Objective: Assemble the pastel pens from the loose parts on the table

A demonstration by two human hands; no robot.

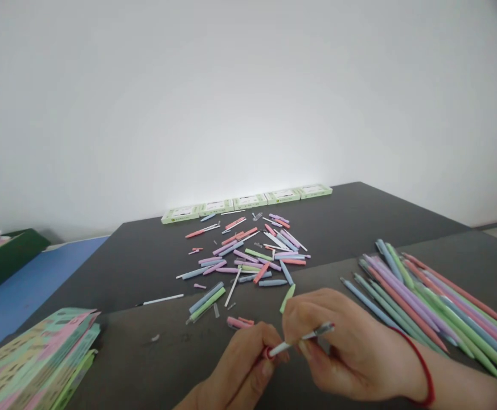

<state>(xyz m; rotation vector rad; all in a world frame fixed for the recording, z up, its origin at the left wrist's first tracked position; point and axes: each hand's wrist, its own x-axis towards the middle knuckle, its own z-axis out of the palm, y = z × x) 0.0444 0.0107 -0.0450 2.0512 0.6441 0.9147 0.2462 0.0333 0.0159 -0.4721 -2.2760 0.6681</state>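
Low in the view, my left hand (242,364) is closed round a red pen barrel (268,353); only its round open end shows, the rest is hidden by the fingers. My right hand (342,344), with a red cord on its wrist, pinches a white pen refill (281,347). One end of the refill meets the mouth of the barrel, though how far inside it sits I cannot tell. Its dark tip (325,328) points up to the right. Just past my fingers lie a green pen part (287,298) and pinkish-red pen parts (238,323).
Loose pen barrels and refills (248,256) are scattered mid-table. A bundle of pastel pens (431,307) lies at right. Printed packs (30,359) are stacked at front left, by a dark green box (9,259). Several flat boxes (250,201) line the back edge near the wall.
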